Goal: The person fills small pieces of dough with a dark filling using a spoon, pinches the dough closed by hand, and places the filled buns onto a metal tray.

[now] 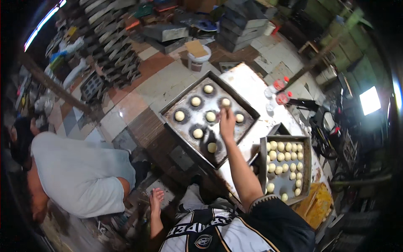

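A square metal baking tray holds several pale dough balls set apart, each on a dark, floury patch of its bottom. Over the tray reaches my right hand, its fingers drawn together at the near side of one dough ball; the fingertips are partly hidden by the hand. More dough balls, such as one dough ball and another, lie on either side of that hand. Well away from the tray, my left hand hangs low with its fingers apart and nothing in it.
On the white table, a smaller tray full of dough balls stands at right, near a yellow slab. Red-capped bottles stand farther back. A person in a pale shirt bends at left. A white bucket stands beyond.
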Available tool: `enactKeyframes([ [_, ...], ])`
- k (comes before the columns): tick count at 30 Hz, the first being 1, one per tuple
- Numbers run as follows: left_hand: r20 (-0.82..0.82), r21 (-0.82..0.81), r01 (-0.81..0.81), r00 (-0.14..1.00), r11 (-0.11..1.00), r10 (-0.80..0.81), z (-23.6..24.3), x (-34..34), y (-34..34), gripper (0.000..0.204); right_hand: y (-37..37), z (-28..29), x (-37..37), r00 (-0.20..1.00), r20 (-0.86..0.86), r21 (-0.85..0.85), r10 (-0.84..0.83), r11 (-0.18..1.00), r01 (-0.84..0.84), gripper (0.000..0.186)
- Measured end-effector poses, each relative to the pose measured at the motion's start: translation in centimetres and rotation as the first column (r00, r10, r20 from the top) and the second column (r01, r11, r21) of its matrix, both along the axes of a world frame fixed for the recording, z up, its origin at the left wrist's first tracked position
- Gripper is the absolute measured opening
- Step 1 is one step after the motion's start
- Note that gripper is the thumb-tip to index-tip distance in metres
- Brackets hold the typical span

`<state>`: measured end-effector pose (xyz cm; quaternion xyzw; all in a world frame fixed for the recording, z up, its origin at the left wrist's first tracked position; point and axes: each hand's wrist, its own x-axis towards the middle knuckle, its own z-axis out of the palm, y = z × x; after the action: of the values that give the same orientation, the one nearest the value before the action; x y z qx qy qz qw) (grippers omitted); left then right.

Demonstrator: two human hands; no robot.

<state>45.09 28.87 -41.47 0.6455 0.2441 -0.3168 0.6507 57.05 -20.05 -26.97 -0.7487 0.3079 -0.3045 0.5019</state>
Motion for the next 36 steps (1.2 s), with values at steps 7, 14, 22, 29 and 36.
enactKeyframes([
  [7,-0.084,0.287,0.745,0.645,0.602,-0.759,-15.4,0.0,2.0,0.018,7.1,11.0,-26.2,0.959,-0.088,-0.583,0.27,0.766,-0.269,0.02],
  [14,0.048,0.6,0.797,-0.129,-0.074,-0.991,-14.5,-1.0,-7.8,0.016,0.1,12.1,-55.4,0.28,0.435,-0.309,-0.856,0.15,0.939,0.02],
  [22,0.165,0.966,0.256,-0.691,-0.024,-0.703,-9.3,-0.8,-20.9,0.018,6.2,-9.0,-83.8,-0.241,-0.548,-0.541,-0.801,0.121,0.832,0.05],
  [29,0.093,0.053,0.797,0.597,0.602,-0.797,-6.1,-9.8,-22.8,0.015,7.6,-11.5,-87.7,0.12,-0.172,-0.496,-0.978,0.191,0.847,0.014],
  [36,-0.203,0.202,0.823,0.566,0.531,-0.799,-5.3,-22.8,-13.8,0.018,-4.1,12.0,-88.3,0.471,-0.202,-0.576,-0.859,0.492,0.652,0.016],
])
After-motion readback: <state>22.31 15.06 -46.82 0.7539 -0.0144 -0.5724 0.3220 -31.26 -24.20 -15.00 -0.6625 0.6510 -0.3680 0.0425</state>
